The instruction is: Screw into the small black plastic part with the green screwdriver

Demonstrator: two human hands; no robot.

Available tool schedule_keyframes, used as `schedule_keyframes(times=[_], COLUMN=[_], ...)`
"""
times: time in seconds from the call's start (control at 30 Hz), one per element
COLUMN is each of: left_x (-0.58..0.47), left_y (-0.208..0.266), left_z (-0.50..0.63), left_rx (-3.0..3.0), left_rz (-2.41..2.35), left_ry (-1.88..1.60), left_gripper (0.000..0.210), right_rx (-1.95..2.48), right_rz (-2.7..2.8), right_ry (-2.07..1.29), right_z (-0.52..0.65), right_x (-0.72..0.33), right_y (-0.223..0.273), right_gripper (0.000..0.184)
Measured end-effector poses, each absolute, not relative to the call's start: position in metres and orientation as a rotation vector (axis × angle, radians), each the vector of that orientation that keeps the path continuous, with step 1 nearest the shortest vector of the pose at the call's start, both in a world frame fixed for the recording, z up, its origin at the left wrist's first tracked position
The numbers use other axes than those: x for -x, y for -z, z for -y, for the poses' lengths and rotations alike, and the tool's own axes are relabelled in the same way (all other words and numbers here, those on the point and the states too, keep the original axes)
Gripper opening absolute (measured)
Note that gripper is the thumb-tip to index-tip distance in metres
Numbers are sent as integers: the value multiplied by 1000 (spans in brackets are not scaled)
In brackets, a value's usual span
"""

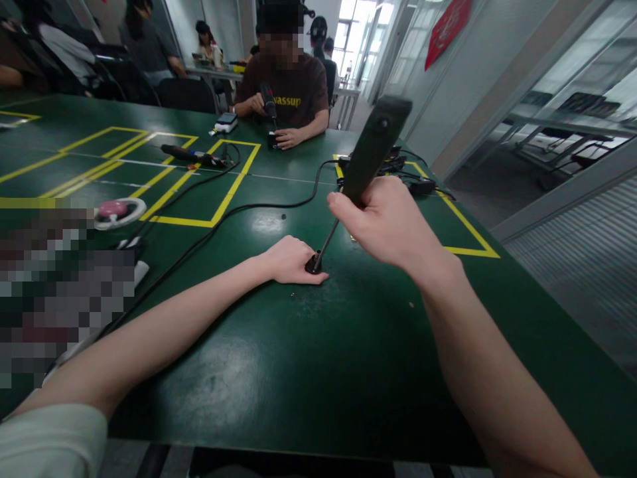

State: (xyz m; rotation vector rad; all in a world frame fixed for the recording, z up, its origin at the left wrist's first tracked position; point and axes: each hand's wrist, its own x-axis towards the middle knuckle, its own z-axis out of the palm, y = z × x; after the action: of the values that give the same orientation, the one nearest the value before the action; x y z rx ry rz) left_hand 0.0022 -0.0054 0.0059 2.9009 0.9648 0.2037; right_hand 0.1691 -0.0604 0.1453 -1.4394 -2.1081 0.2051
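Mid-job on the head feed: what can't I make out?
All in the head view:
Black part: left side, hidden by the left hand.
Tool: its tip, too small and dark.
Right hand: most fingers, hidden by its own back.
Items at left: blocked out by mosaic.
Left sleeve: cut off by the left and bottom edges.

The only view looked from the wearer's head, forward and down across the green table [279, 385], with the left hand [291, 260] and right hand [385, 222] close by and windows [347, 28] far off at the top.
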Motion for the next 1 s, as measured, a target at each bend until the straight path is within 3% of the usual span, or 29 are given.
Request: schedule_keyframes(times=[0.23,0.33,0.57,1.0], left_x=[-3,-2,0,-1], left_y=[-10,-7,-4,-8], left_z=[6,5,4,6], left_rx=[-2888,-2885,-2883,-2900], left_rz=[-919,-925,-921,-935], left_ry=[-357,-328,-234,-174], left_gripper=[69,60,41,51], right_rx=[1414,1422,1417,1427], right_rz=[2115,2131,2055,2031], right_ry=[-195,-146,-40,-152], right_z=[67,66,58,62], right_x=[-167,-166,-169,-165], right_y=[-146,-144,-140,-143], right_gripper=[26,29,57,28])
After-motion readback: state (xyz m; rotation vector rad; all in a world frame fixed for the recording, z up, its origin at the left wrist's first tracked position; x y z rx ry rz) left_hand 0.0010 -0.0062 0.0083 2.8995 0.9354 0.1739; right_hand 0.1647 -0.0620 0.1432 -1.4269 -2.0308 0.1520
